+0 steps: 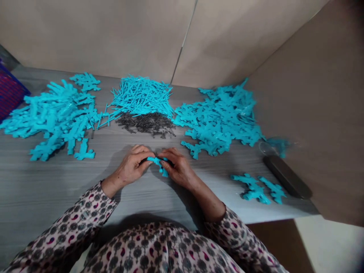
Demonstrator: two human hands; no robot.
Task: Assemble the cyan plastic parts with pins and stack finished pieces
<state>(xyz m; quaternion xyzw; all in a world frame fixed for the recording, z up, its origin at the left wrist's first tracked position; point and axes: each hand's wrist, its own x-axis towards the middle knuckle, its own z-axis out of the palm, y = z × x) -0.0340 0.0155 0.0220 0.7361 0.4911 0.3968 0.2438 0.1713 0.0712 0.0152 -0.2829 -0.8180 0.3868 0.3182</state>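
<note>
Patterned sleeves [85,223] — left hand [132,165] and right hand [178,168] pinch a blue piece [159,163], half-hidden between them.

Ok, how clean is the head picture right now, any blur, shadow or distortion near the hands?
Head view: wide-angle distortion bows the back edge of the table; light is even, with no glare; soft shadows lie under the left hand and right hand; the turquoise part they pinch is slightly blurred; the top right corner goes dark.
</note>
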